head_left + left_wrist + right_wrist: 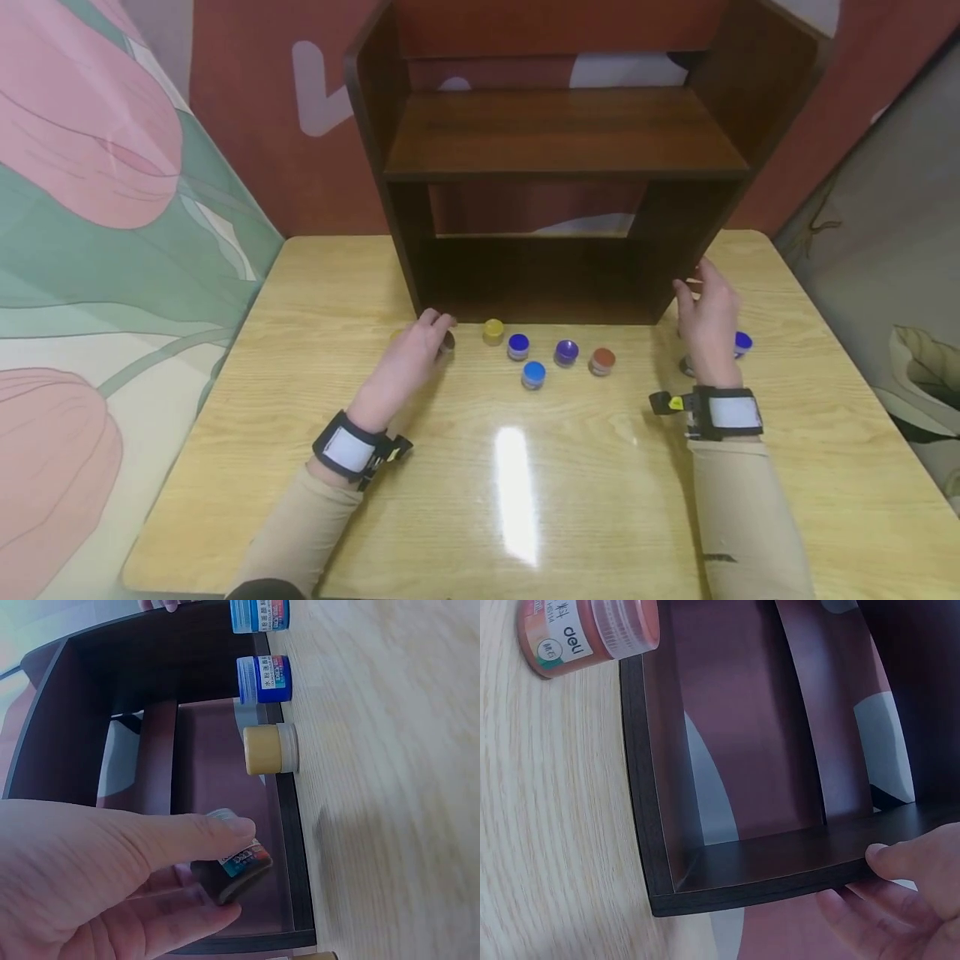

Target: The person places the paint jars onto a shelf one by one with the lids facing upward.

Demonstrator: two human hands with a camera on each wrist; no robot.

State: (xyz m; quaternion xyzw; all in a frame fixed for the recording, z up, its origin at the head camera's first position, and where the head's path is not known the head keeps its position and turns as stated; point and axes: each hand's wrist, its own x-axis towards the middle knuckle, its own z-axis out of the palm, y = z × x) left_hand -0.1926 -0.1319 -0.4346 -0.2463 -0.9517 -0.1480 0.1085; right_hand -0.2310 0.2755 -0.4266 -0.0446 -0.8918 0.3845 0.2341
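Observation:
My left hand (423, 337) pinches a small dark brown paint jar (234, 868) between thumb (191, 834) and fingers, just in front of the shelf's lower left corner. In the head view the jar (447, 342) peeks out past the fingertips. My right hand (705, 312) grips the right side panel of the dark wooden shelf (562, 142). In the right wrist view the thumb (904, 856) lies on the panel's front edge with the fingers (870, 919) on its outer face.
Loose jars stand in front of the shelf: yellow (492, 331), blue (518, 346), purple (566, 352), light blue (533, 374), orange (602, 361). Another blue jar (742, 342) sits behind my right hand. The wooden table (525, 500) is bare near me.

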